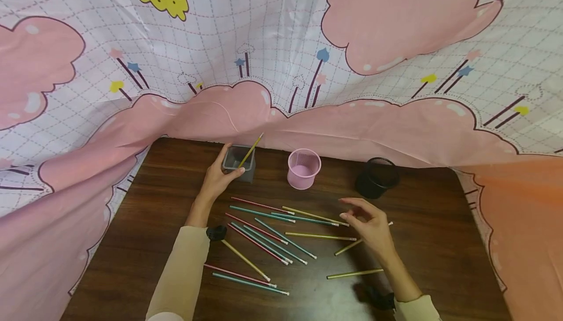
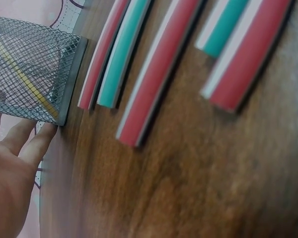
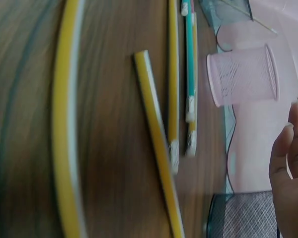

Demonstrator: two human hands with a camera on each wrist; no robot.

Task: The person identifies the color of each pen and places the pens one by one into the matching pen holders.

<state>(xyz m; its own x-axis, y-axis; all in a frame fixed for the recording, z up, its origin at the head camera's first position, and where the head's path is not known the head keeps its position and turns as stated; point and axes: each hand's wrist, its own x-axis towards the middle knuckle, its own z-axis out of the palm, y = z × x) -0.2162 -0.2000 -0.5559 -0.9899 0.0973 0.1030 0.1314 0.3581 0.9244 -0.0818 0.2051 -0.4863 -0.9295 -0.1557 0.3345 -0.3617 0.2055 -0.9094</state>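
My left hand holds a grey square mesh pencil holder, with the fingers along its left side and the thumb at its near rim. One yellow pencil leans inside it, its eraser end sticking out past the right rim; through the mesh its lower part shows in the left wrist view. My right hand hovers over the right part of the table, fingers loosely bent and nothing between them. Beneath and beside it lie yellow pencils, and a black round mesh holder stands just beyond.
A pink round mesh holder stands between the grey and black ones. Several red, teal and yellow pencils lie scattered over the middle of the brown wooden table. A patterned pink and white cloth hangs behind and at the sides.
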